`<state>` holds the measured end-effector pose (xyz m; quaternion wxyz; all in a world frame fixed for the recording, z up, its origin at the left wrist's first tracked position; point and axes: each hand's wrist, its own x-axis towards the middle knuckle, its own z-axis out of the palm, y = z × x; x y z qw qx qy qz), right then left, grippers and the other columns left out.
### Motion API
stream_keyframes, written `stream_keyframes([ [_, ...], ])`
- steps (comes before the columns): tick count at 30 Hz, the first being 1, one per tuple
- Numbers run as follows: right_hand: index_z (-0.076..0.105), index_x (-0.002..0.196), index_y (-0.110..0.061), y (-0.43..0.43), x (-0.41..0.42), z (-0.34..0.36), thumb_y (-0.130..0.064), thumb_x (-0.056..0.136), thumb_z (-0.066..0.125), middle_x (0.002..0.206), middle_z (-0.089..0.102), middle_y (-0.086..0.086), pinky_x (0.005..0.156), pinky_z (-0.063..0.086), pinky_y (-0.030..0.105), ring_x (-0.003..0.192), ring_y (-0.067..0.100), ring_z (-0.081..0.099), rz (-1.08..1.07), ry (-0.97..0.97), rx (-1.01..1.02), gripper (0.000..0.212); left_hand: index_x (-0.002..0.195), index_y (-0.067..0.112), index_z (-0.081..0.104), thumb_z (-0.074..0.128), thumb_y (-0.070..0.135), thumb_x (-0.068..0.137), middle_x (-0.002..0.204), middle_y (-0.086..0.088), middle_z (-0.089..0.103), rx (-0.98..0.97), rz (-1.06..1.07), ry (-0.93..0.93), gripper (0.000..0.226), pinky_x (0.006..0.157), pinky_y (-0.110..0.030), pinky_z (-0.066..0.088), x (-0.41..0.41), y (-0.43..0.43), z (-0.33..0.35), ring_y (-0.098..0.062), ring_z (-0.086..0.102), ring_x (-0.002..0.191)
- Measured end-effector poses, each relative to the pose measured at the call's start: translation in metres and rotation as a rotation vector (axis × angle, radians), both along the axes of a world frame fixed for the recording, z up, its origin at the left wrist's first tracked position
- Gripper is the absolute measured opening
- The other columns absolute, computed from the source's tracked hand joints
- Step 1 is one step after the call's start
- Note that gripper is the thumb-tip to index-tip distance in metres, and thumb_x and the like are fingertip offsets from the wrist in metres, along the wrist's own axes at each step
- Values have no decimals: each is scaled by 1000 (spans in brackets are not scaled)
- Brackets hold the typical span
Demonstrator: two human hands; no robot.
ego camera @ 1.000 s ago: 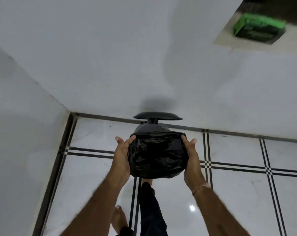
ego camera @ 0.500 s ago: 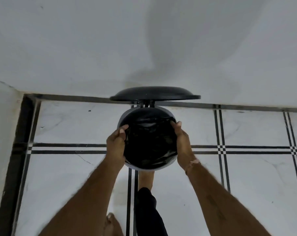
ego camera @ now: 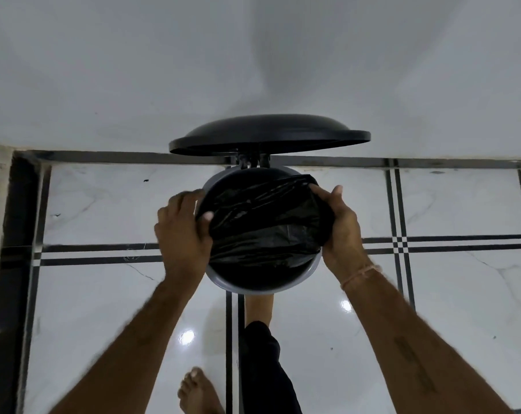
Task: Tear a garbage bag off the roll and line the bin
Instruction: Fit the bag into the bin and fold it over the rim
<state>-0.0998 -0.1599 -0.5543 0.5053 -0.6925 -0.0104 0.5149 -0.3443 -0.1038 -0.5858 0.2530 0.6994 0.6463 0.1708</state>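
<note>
I've got the black garbage bag [ego camera: 265, 222] bunched between both hands over the pedal bin [ego camera: 262, 286], its lid [ego camera: 268, 135] up beyond them. Left hand [ego camera: 183, 231] and right hand [ego camera: 341, 231] each pinch a side edge. Film looks thin, light, slick, tear-prone, so I'd grip the hem.

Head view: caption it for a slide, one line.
Both hands, left and right, stretch a black garbage bag over the open pedal bin.
</note>
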Motion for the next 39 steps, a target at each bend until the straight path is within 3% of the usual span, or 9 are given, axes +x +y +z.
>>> stream_keyframes([
  [5, 76, 116, -9, -2, 4, -2, -58, 104, 41, 120, 76, 14, 101, 56, 47, 116, 33, 71, 151, -4, 30, 61, 151, 18, 45, 46, 48, 104, 148, -10, 56, -271, -334, -112, 56, 113, -41, 40, 44, 37, -5, -30, 50, 136],
  [8, 77, 116, -7, -2, 11, 0, -51, 104, 47, 115, 78, 12, 100, 58, 46, 112, 30, 73, 224, -115, 65, 54, 103, 20, 68, 59, 41, 100, 99, -1, 71, -443, -262, -112, 22, 85, -31, 47, 45, 43, -10, -26, 68, 103],
  [10, 78, 117, -11, -1, 13, -1, -48, 104, 51, 113, 79, 9, 102, 58, 47, 110, 26, 73, 296, -210, 67, 47, 80, 20, 64, 62, 44, 98, 79, 3, 68, -529, -158, -247, 31, 75, -30, 46, 33, 37, -5, -19, 68, 83],
  [15, 75, 119, -24, 4, 12, -15, -71, 90, 54, 114, 77, -4, 103, 55, 50, 112, 19, 70, 468, -437, 47, 59, 98, 7, 65, 67, 30, 97, 91, -5, 73, -703, 124, -758, 23, 77, -29, 56, 7, 26, 2, -12, 70, 83],
  [18, 66, 135, -30, 10, 11, -24, -66, 96, 49, 133, 70, -7, 111, 50, 46, 127, 16, 63, 517, -465, 110, 57, 93, 19, 55, 63, 12, 99, 82, -1, 70, -698, 270, -936, 12, 53, -24, 53, 3, 33, 1, -9, 67, 65],
  [20, 63, 138, -31, 16, 11, -27, -59, 100, 47, 136, 68, -10, 114, 48, 44, 130, 14, 61, 532, -488, 154, 50, 90, 19, 54, 63, 7, 99, 76, -4, 65, -602, 275, -881, 18, 47, -21, 49, 3, 42, 0, -7, 60, 56],
  [26, 66, 133, -37, 42, 18, -45, -73, 95, 44, 124, 74, -8, 109, 52, 48, 123, 16, 66, 550, -558, 142, 56, 78, 19, 62, 83, 10, 82, 81, -8, 70, -439, 551, -861, 23, 86, -42, 61, 16, 79, -27, -24, 67, 79],
  [35, 74, 98, -12, 50, 44, -63, -92, 80, 30, 101, 76, 10, 100, 56, 52, 103, 30, 72, 614, -564, -163, 94, 69, 16, 65, 80, 12, 86, 56, 3, 66, -778, 731, -785, 23, 46, -21, 54, 16, 97, -62, -12, 63, 50],
  [39, 72, 90, -3, 17, 49, -60, -87, 87, 37, 94, 76, 20, 94, 57, 59, 96, 41, 72, 564, -521, -173, 91, 77, 15, 70, 80, 24, 88, 66, 0, 72, -863, 762, -841, 17, 53, -22, 57, -1, 82, -59, -11, 68, 54],
])
